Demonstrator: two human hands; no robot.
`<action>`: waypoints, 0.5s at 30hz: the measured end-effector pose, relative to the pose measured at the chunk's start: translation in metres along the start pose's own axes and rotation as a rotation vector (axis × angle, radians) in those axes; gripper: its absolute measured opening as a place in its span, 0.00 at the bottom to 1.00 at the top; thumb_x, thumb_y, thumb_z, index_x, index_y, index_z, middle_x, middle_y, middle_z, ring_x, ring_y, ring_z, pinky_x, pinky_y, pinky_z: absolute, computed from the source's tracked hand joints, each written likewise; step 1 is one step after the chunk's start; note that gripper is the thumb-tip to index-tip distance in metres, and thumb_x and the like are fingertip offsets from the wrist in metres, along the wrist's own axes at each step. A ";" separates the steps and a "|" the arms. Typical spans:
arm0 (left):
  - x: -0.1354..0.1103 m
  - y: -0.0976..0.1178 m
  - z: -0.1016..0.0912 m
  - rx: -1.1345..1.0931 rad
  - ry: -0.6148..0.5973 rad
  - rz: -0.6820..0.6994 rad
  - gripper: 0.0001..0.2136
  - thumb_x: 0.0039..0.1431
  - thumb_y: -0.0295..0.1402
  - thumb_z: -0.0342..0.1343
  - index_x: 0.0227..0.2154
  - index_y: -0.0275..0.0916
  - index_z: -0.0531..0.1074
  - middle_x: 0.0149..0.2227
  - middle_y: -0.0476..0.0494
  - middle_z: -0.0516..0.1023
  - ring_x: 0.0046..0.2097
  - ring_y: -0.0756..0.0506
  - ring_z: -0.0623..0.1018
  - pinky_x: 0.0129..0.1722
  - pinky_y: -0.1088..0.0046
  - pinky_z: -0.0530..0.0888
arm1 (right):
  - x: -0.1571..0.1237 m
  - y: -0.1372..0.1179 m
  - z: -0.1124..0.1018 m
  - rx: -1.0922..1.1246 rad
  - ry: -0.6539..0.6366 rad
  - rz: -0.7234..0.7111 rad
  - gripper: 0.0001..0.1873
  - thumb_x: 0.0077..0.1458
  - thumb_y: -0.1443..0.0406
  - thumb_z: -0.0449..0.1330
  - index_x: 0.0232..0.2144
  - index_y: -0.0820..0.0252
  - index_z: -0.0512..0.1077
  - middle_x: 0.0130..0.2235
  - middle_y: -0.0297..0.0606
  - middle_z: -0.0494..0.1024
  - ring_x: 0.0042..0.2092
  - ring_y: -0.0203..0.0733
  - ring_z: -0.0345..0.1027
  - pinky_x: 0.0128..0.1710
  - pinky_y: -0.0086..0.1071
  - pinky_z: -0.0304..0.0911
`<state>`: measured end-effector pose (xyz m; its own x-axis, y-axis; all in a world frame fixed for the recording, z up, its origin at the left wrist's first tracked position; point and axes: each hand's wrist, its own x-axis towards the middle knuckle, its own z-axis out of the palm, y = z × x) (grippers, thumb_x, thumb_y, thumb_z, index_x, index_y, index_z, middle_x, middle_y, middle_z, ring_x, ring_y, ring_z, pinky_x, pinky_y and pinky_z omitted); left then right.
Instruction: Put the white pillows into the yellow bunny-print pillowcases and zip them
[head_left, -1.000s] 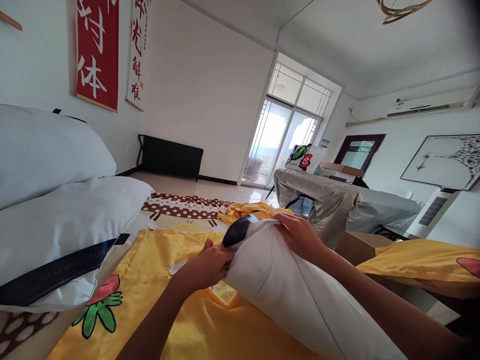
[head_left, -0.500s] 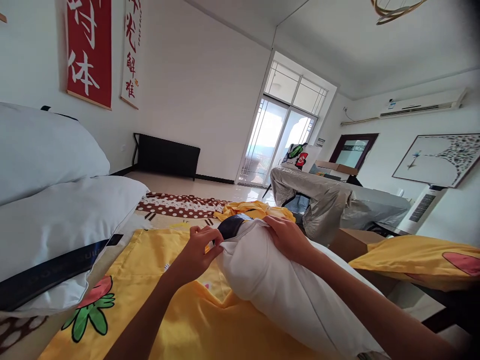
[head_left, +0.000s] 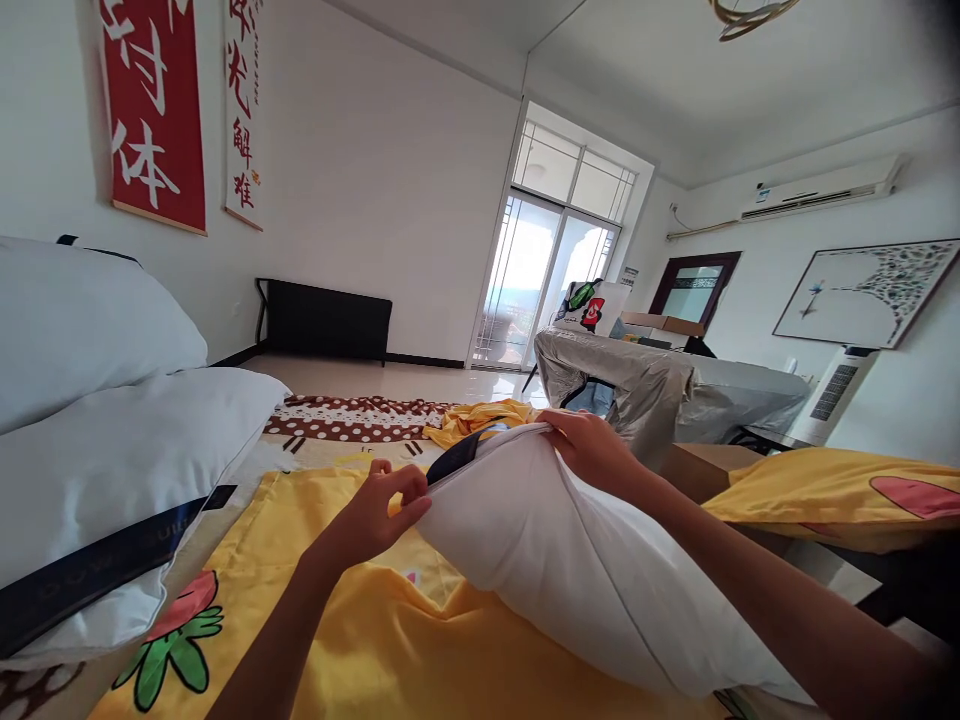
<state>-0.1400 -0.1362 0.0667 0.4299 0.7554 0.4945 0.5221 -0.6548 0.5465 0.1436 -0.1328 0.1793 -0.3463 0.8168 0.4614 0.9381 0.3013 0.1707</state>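
Observation:
A white pillow (head_left: 540, 540) with a dark band along its far side lies before me, its near end edge stretched between my hands. My left hand (head_left: 390, 505) pinches the left corner between thumb and fingers. At the other corner, my right hand (head_left: 589, 445) is closed on the edge, its fingertips partly hidden by the fabric. Under the pillow spreads a yellow pillowcase (head_left: 420, 650) printed with a red and green fruit or vegetable figure.
Two white pillows (head_left: 112, 430) are stacked at the left. A yellow printed pillow (head_left: 832, 495) rests by a cardboard box (head_left: 701, 470) at the right. Brown dotted cloth (head_left: 360, 418) and crumpled yellow cloth (head_left: 480, 420) lie beyond. A plastic-covered table (head_left: 652, 370) stands farther back.
My hands have moved apart, the left one leftward and the right one slightly up. The pillow's edge, bunched before, is now pulled straight and taut. The view has turned a little.

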 end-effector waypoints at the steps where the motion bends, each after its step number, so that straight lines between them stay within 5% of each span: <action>1: 0.001 0.001 0.001 0.040 0.004 -0.032 0.14 0.61 0.45 0.45 0.32 0.40 0.67 0.27 0.50 0.70 0.37 0.46 0.66 0.46 0.66 0.61 | 0.001 -0.004 -0.001 0.001 -0.009 -0.009 0.12 0.58 0.70 0.49 0.34 0.57 0.72 0.38 0.38 0.79 0.38 0.42 0.70 0.35 0.30 0.54; 5: 0.006 0.001 0.006 0.198 -0.064 -0.099 0.19 0.59 0.50 0.46 0.25 0.38 0.66 0.25 0.49 0.69 0.37 0.45 0.66 0.47 0.61 0.60 | 0.004 -0.014 0.003 0.023 -0.036 -0.034 0.11 0.57 0.72 0.50 0.33 0.59 0.73 0.37 0.41 0.77 0.40 0.43 0.69 0.38 0.30 0.56; 12: 0.001 -0.001 -0.007 0.303 -0.189 -0.274 0.14 0.59 0.38 0.48 0.22 0.37 0.69 0.29 0.45 0.74 0.38 0.43 0.72 0.52 0.50 0.54 | 0.009 -0.039 0.021 0.088 0.018 -0.085 0.09 0.57 0.70 0.53 0.32 0.60 0.73 0.34 0.40 0.77 0.40 0.43 0.69 0.39 0.32 0.56; 15: -0.005 0.010 -0.015 0.319 -0.094 -0.216 0.13 0.54 0.42 0.55 0.24 0.37 0.68 0.31 0.45 0.75 0.38 0.42 0.72 0.51 0.53 0.59 | 0.009 -0.049 0.022 0.105 0.045 -0.098 0.08 0.57 0.70 0.53 0.34 0.59 0.73 0.34 0.39 0.78 0.39 0.43 0.69 0.39 0.32 0.56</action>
<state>-0.1478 -0.1468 0.0795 0.3430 0.8834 0.3194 0.8042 -0.4518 0.3862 0.0947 -0.1295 0.1562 -0.4336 0.7586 0.4863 0.8939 0.4304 0.1255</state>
